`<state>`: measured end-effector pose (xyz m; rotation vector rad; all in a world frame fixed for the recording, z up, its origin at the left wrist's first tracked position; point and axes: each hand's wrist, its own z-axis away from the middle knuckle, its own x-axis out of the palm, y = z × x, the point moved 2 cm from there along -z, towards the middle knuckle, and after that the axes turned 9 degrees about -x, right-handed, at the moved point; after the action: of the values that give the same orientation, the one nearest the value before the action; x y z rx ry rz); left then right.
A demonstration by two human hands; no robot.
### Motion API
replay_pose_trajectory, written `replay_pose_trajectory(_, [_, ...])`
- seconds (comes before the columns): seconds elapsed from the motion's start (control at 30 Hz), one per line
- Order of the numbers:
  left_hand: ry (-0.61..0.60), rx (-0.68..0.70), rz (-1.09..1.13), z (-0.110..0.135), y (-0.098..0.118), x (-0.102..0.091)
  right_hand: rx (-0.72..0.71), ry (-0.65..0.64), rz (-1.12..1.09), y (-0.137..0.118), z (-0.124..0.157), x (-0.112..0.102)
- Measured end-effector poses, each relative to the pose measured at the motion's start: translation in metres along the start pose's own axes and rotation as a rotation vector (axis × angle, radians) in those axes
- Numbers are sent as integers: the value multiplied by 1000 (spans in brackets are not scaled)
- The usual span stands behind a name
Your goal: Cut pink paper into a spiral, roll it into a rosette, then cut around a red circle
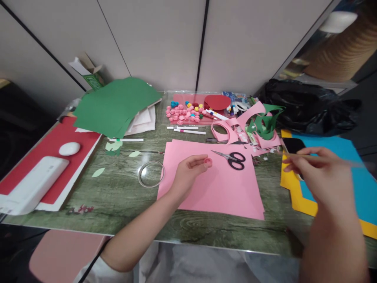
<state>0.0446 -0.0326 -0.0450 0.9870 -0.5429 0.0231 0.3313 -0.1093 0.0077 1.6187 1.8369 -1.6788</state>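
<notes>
Green wood-grain worktop (123,208) is running along a grey panel wall (159,39). Left hand (190,169) is pinching a small pink paper coil (208,162) over the pink sheets (224,192), just left of the black-handled scissors (236,161). Right hand (318,169) is gripping a thin stick-like thing (332,159), motion-blurred, above the blue sheet (363,192). Tape roll (140,175) is lying at the pink sheets' left edge.

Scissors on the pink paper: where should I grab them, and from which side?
Likely best by the black handle loops, coming from the right: the scissors lie flat on the pink paper, loops toward the right hand, and the pointed blades face left, away from that approach.
</notes>
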Motion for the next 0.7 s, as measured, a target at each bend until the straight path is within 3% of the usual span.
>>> replay_pose_trajectory(0.03, [-1, 2, -2, 0, 0, 0, -4, 23, -199, -19, 6, 1])
replay_pose_trajectory(0.1, [2, 8, -12, 0, -1, 1, -92, -83, -387, -59, 20, 9])
replay_pose_trajectory(0.23, [6, 16, -49, -2, -2, 1, -429, -303, -243, -114, 42, 34])
replay_pose_trajectory(0.27, [13, 19, -59, -2, -2, 1, -556, -269, -199, -121, 46, 40])
replay_pose_trajectory(0.33, [25, 27, -72, -3, -1, 0, -779, -179, -148, -124, 50, 51])
replay_pose_trajectory(0.4, [30, 31, -62, -4, -1, -1, -867, -136, -139, -118, 51, 63])
replay_pose_trajectory(0.53, [35, 17, -44, -5, -1, -1, -955, -118, -217, -102, 53, 75])
replay_pose_trajectory(0.7, [56, -18, -63, -5, -1, -1, -1020, -121, -185, -101, 55, 75])
